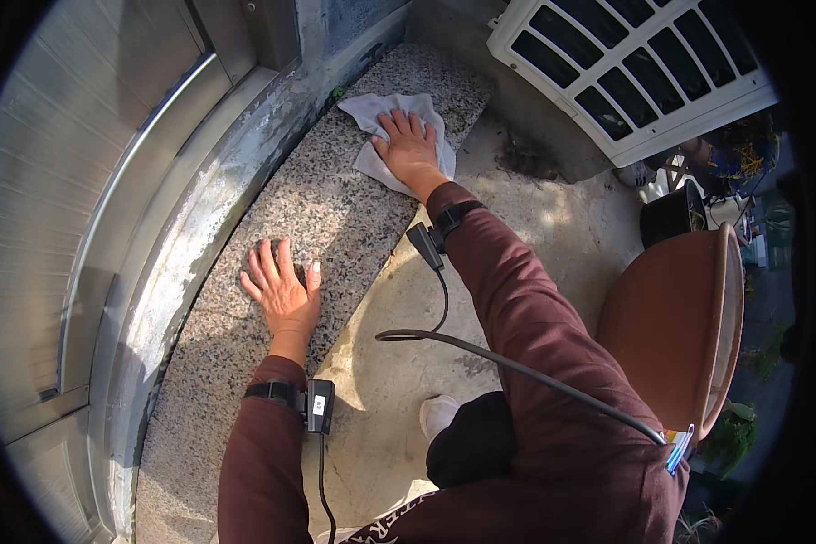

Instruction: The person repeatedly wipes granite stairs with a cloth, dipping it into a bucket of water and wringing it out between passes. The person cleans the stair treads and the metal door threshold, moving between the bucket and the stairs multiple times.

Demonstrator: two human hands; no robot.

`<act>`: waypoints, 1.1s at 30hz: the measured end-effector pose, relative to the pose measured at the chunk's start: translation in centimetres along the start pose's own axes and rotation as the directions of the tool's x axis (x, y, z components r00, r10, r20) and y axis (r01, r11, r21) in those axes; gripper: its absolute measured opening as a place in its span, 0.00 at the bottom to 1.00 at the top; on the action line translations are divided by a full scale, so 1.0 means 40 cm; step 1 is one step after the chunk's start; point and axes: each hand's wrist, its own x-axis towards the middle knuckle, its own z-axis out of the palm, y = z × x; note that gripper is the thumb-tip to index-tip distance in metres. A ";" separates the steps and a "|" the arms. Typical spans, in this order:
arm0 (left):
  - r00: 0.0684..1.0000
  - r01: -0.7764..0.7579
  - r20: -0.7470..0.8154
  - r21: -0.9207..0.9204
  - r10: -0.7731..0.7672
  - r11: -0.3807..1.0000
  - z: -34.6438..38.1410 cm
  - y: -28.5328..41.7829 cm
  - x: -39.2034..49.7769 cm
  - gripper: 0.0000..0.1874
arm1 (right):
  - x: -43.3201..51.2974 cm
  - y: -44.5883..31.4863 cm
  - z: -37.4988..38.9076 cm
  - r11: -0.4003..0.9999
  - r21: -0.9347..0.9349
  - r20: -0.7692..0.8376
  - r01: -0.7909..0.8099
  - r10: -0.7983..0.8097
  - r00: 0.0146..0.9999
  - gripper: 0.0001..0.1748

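Note:
A speckled granite slab (326,204) runs along the foot of a metal door. Near its far end, my right hand (408,146) lies flat on a crumpled pale cloth (374,112), pressing it against the stone. The fingers are slightly spread over the fabric, and part of the cloth is hidden beneath the palm. Closer to me, my left hand (285,292) is over the slab with its fingers apart and nothing in it. Its fingertips appear to touch the granite.
The metal door (95,170) and its worn sill (190,224) border the slab on the left. A white slatted outdoor unit (632,68) stands at upper right. On the right are a large terracotta-coloured pot (659,326) and a black pot (670,214). A cable (517,364) crosses my right arm.

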 end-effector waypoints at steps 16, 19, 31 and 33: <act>0.995 -0.043 0.089 0.018 0.041 0.999 -0.012 0.004 0.019 0.32 | 0.258 0.141 0.066 1.000 -0.014 0.044 0.025 -0.025 0.999 0.27; 0.995 -0.092 0.029 0.057 0.090 0.994 0.009 -0.010 0.020 0.32 | 0.384 0.273 0.076 0.991 -0.096 0.041 -0.092 0.096 0.995 0.28; 0.989 -0.051 0.143 0.068 0.041 0.996 -0.017 0.018 0.025 0.32 | 0.088 0.296 0.043 0.875 0.206 -0.180 -0.439 0.475 0.862 0.30; 0.992 -0.075 0.102 0.053 0.070 0.996 -0.016 0.021 0.030 0.32 | -0.030 0.169 0.027 0.874 0.364 -0.198 -0.322 0.410 0.890 0.27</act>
